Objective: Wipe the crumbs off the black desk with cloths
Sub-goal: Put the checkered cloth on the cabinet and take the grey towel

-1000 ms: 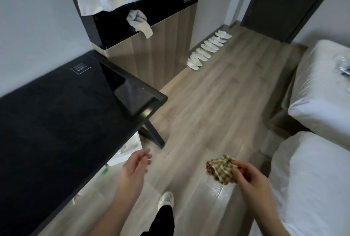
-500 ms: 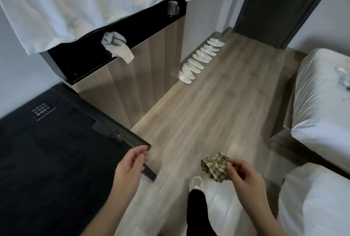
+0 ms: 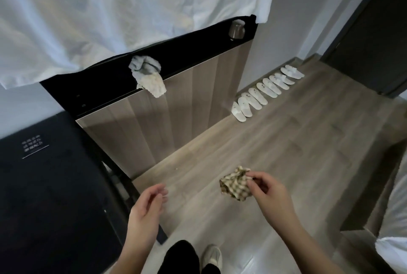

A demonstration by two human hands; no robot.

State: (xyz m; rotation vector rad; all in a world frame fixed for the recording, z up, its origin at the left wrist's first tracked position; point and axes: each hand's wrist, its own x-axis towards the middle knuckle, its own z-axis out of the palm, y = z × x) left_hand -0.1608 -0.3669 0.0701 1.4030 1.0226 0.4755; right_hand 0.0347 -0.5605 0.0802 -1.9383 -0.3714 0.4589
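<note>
Right hand (image 3: pixel 271 194) pinches the crumpled checked cloth (image 3: pixel 234 185) between thumb and fingertips, held over the wood floor as half a second ago. Left hand (image 3: pixel 146 210) empty, fingers loosely curled, just beside the corner of the black desk (image 3: pixel 55 196). Desk now sits further into the lower left of the view than before. The hanging white fabric (image 3: pixel 110 9) fills more of the top. A second, pale cloth (image 3: pixel 147 75) droops over the dark ledge above the wood panel. Slippers (image 3: pixel 266 89) in a row along the wall.

Hotel-style bedroom, row of white disposable slippers (image 3: pixel 267 91) by the wall, white-sheeted bed (image 3: pixel 394 249), black desk (image 3: pixel 44 196)
</note>
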